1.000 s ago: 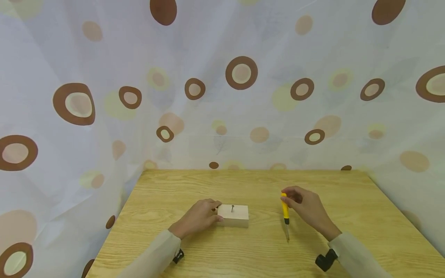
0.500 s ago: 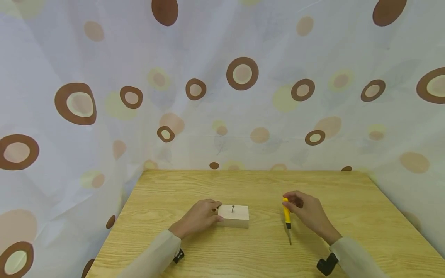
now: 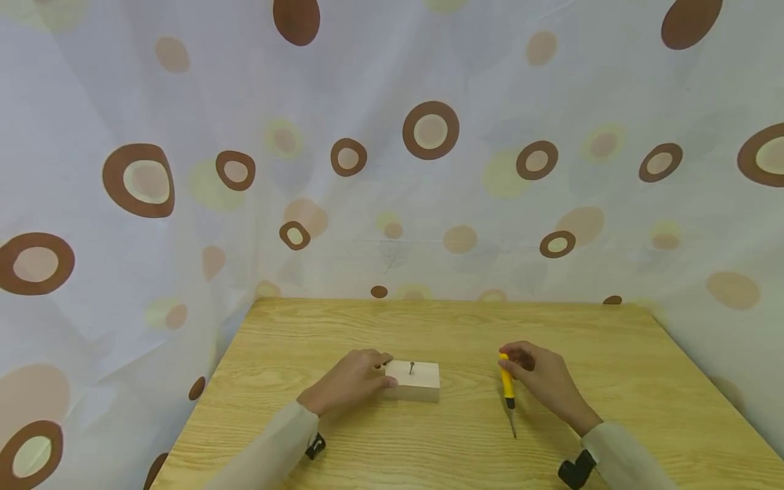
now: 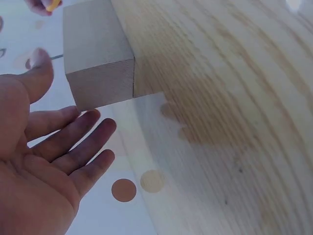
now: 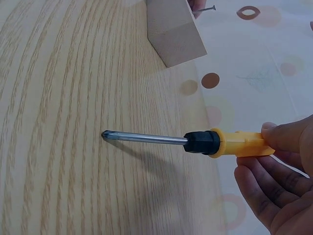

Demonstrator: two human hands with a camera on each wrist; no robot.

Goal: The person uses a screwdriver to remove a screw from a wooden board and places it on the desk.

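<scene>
A pale wooden block (image 3: 412, 384) lies flat on the table with a screw (image 5: 208, 9) standing up from its top face. My left hand (image 3: 352, 384) is at the block's left end, fingers loosely extended. In the left wrist view the index fingertip is right at the block's corner (image 4: 100, 83), and the thumb is beside the top face near the screw. My right hand (image 3: 545, 378) pinches the end of a yellow-handled screwdriver (image 5: 244, 143) between thumb and fingers. The screwdriver's cross-shaped tip points down and towards me, close over the table, right of the block.
The wood-grain table (image 3: 459, 449) ends at the back against a white curtain (image 3: 380, 184) with brown and beige dots. The curtain also encloses the left and right sides. Small black camera mounts sit on both wrists, the right mount (image 3: 576, 469) being the larger in view.
My right hand has lowered slightly towards me with the screwdriver, whose tip has come nearer the front. The left hand and the block stay in place; the head view shifts a little.
</scene>
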